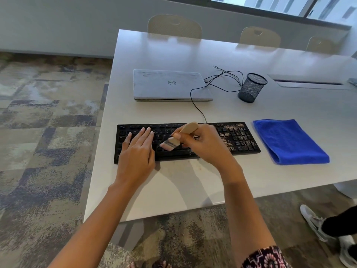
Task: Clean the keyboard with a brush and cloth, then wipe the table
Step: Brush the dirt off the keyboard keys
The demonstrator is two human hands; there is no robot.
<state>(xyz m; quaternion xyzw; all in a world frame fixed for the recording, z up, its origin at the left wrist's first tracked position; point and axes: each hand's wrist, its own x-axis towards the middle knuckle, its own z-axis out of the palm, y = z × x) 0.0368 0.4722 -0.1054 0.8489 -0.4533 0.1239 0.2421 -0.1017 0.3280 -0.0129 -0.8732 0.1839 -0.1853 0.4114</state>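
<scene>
Your right hand (202, 144) grips the brush (179, 137): fingers curled round the wooden handle, thumb on top near the ferrule. The brush's long axis runs diagonally. The handle end points up and to the right, away from you, and the bristles point down and to the left at the middle key rows. The bristles are blurred, so I can't tell whether they touch the keys or sit just over them.

Your left hand (138, 149) is flat with its fingers straight, palm down on the left half of the keyboard (241, 140), pressing on it and gripping nothing.

The keyboard is black and lies flat on the worktop (173, 186) near your edge, long axis left to right. Pale grit (231, 134) lies over the number pad and the right-hand keys. A few specks lie on the worktop just in front of the keyboard, under your right wrist.

A folded blue cloth (289, 141) lies flat just right of the keyboard, not touching it, its folded edge towards you and its long axis running away from you.

The keyboard's cable (197, 105) leaves its back edge and runs to loose wires behind. A closed grey laptop (170, 85) sits behind the keyboard, and a black mesh cup (252, 88) stands upright to the laptop's right. Three chairs (174, 26) line the far side. A white shoe (313, 221) shows on the carpet at the lower right.
</scene>
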